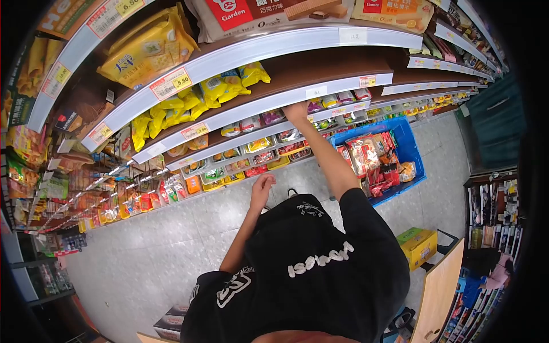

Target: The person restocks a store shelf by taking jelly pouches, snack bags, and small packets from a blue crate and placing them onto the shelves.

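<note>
My right hand [296,112] reaches in under the price rail [316,92] of a shelf, at the row of small packets below it. Its fingers are hidden, so what it touches or holds does not show. Beside it lie purple packets [273,116] on the left and a purple and yellow packet [314,106] on the right. Lower and to the left, my left hand [263,186] hangs in front of the bottom trays, fingers loosely bent and apart, with nothing in it. Right of my right forearm, a blue crate [413,150] on the floor holds red and clear snack packets [366,157].
Yellow bags [220,87] lie on the shelf above my hands, with large biscuit packs [274,14] higher up. A yellow-green box [420,248] and a wooden board [437,294] stand at lower right. Grey tiled floor [137,251] shows at left.
</note>
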### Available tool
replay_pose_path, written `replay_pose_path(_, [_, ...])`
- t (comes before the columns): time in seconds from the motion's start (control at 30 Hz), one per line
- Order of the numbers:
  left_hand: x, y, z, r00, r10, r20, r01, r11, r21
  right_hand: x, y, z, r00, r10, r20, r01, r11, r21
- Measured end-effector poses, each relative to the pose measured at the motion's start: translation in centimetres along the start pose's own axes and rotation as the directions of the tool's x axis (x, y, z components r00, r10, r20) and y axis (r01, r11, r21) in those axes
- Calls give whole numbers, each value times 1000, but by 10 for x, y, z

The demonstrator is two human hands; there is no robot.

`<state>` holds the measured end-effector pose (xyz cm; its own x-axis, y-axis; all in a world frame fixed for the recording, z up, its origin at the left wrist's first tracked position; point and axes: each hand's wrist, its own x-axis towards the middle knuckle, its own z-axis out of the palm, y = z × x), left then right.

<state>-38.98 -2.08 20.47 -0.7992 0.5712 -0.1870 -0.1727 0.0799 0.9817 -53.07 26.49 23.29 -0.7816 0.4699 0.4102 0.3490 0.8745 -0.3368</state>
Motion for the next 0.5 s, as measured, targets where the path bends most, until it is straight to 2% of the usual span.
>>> replay_pose_path(0.07, [-1,0,4,1000,-20,-4,20,1000,-6,1,-2,-7,991,-42,-124,44,999,18])
replay_pose_path(0.2, [-2,1,15,999,-41,-22,40,998,-46,18,36,-1,994,-60,-87,72,986,150])
replay_pose_path(0.27, [-2,1,18,999,-40,-23,39,998,-51,29,67,-14,988,-105,110,126,968,-217])
replay_pose_path(0.33, [-4,0,21,1000,-19,-3,19,1000,-25,43,97,-27,968,35,250,12,983,-185])
replay_pose_path(0.4, [-7,-2,24,999,-49,-13,48,998,-33,51,133,-28,975,51,217,12,960,-279])
replay_pose_path(0.47, [-10,-6,23,996,-82,-27,81,996,-40,57,152,-36,992,65,107,-30,954,-299])
replay_pose_path(0.5, [-10,-12,21,997,-69,-24,68,998,-18,59,159,-37,991,57,119,-19,955,-295])
